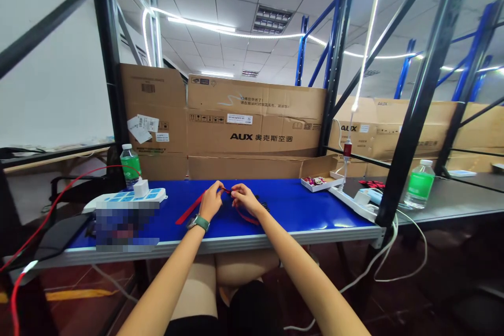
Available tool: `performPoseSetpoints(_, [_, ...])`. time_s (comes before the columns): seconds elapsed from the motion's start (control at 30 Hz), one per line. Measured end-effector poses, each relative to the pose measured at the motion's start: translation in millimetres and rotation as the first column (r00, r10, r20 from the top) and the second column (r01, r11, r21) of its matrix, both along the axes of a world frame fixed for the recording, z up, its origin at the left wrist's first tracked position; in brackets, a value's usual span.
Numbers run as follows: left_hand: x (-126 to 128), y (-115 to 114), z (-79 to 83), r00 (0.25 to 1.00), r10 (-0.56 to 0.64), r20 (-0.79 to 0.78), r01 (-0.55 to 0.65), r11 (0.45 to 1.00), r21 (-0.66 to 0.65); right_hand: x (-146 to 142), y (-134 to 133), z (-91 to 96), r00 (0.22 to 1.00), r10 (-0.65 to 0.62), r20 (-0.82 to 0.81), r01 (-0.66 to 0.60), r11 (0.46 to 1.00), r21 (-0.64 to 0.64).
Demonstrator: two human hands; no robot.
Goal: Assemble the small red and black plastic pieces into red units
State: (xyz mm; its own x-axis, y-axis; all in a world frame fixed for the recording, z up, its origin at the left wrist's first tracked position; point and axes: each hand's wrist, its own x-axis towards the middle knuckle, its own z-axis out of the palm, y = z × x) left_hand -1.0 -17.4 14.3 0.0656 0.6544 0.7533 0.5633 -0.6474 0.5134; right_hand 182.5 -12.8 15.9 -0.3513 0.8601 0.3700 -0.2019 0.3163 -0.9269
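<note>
Both my hands meet over the middle of the blue table top [299,209]. My left hand [212,200], with a green-strapped watch on its wrist, pinches one end of a red ribbon [188,211] that trails down to the left across the table. My right hand [242,198] is closed in a pinch on the same ribbon, which loops away under it to the right. A small dark object lies just behind my right hand; I cannot make out what it is.
A white and blue power strip [126,198] with a plugged charger and a green-labelled bottle [129,165] sit at the left. A small white tray [319,182], another power strip [360,202] and a second bottle [420,184] are at the right. Cardboard boxes [255,126] wall the back.
</note>
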Motion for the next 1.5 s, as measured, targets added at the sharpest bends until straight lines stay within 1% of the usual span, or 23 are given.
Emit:
performPoseSetpoints(0.07, [1, -1, 1.0, 0.998, -0.06, -0.007, 0.06, 0.998, 0.025, 1, 3, -1.7, 0.999, -0.031, 0.021, 0.03, 0.999, 0.034])
performPoseSetpoints(0.13, [3, -2, 2.1, 0.989, -0.136, -0.052, 0.138, 0.989, 0.042, 1, 6, -3.5, 0.998, -0.051, 0.046, 0.048, 0.996, 0.073])
performPoseSetpoints(0.2, [3, -3, 2.6, 0.983, -0.163, -0.079, 0.166, 0.986, 0.033, 1, 7, -4.8, 0.996, -0.055, 0.065, 0.048, 0.993, 0.105])
performPoseSetpoints(0.33, [1, -3, 2.0, 0.997, -0.078, -0.026, 0.078, 0.997, -0.004, 0, 6, -3.7, 0.994, -0.074, 0.083, 0.06, 0.986, 0.155])
performPoseSetpoints(0.47, [0, -2, 2.0, 1.0, -0.027, -0.002, 0.027, 1.0, -0.015, -1, 4, -0.1, 0.993, -0.087, 0.083, 0.071, 0.981, 0.183])
performPoseSetpoints(0.53, [0, -3, 2.7, 1.0, -0.024, -0.018, 0.024, 1.0, -0.02, 0, 3, 0.2, 0.993, -0.083, 0.088, 0.068, 0.983, 0.17])
performPoseSetpoints(0.6, [0, -4, 3.5, 0.999, -0.02, -0.049, 0.019, 0.999, -0.026, 0, 3, -1.1, 0.991, -0.071, 0.111, 0.057, 0.99, 0.129])
performPoseSetpoints(0.67, [-1, -4, 3.9, 0.998, 0.039, -0.058, -0.04, 0.999, -0.023, 1, 4, -3.8, 0.987, -0.042, 0.156, 0.029, 0.996, 0.085])
performPoseSetpoints(0.73, [-4, -4, 3.9, 0.987, 0.16, -0.028, -0.16, 0.987, -0.018, 1, 6, -7.0, 0.978, -0.024, 0.207, 0.008, 0.997, 0.076])
performPoseSetpoints(0.8, [-7, -3, 3.5, 0.953, 0.301, 0.012, -0.301, 0.953, -0.025, 1, 8, -9.5, 0.967, -0.048, 0.249, 0.02, 0.993, 0.116])
performPoseSetpoints(0.87, [-9, -2, 3.0, 0.911, 0.413, 0.025, -0.411, 0.91, -0.045, 0, 11, -10.6, 0.95, -0.129, 0.283, 0.073, 0.977, 0.202])
performPoseSetpoints(0.97, [-11, -2, 2.5, 0.856, 0.517, 0.02, -0.514, 0.854, -0.077, 3, 13, -9.4, 0.9, -0.308, 0.31, 0.188, 0.913, 0.361])
performPoseSetpoints(1.03, [-11, -2, 2.5, 0.824, 0.565, 0.027, -0.56, 0.822, -0.102, 6, 13, -7.2, 0.852, -0.416, 0.319, 0.262, 0.865, 0.428])
performPoseSetpoints(1.13, [-10, -3, 3.2, 0.788, 0.615, 0.03, -0.605, 0.783, -0.146, 11, 13, -3.2, 0.792, -0.531, 0.303, 0.382, 0.817, 0.432])
performPoseSetpoints(1.23, [-9, -6, 4.8, 0.773, 0.635, 0.004, -0.626, 0.763, -0.161, 14, 13, -0.4, 0.752, -0.595, 0.284, 0.471, 0.786, 0.4])
performPoseSetpoints(1.3, [-10, -8, 5.7, 0.773, 0.634, -0.021, -0.628, 0.761, -0.163, 15, 13, 0.2, 0.712, -0.63, 0.309, 0.484, 0.76, 0.433])
performPoseSetpoints(1.37, [-10, -10, 5.6, 0.786, 0.617, -0.037, -0.614, 0.772, -0.166, 17, 14, 0.0, 0.657, -0.66, 0.365, 0.461, 0.734, 0.499])
performPoseSetpoints(1.43, [-11, -11, 4.4, 0.806, 0.59, -0.047, -0.588, 0.789, -0.178, 18, 12, -0.1, 0.575, -0.678, 0.457, 0.421, 0.725, 0.546])
performPoseSetpoints(1.5, [-12, -11, 2.6, 0.819, 0.568, -0.086, -0.572, 0.791, -0.217, 20, 9, 0.7, 0.465, -0.689, 0.556, 0.419, 0.725, 0.547])
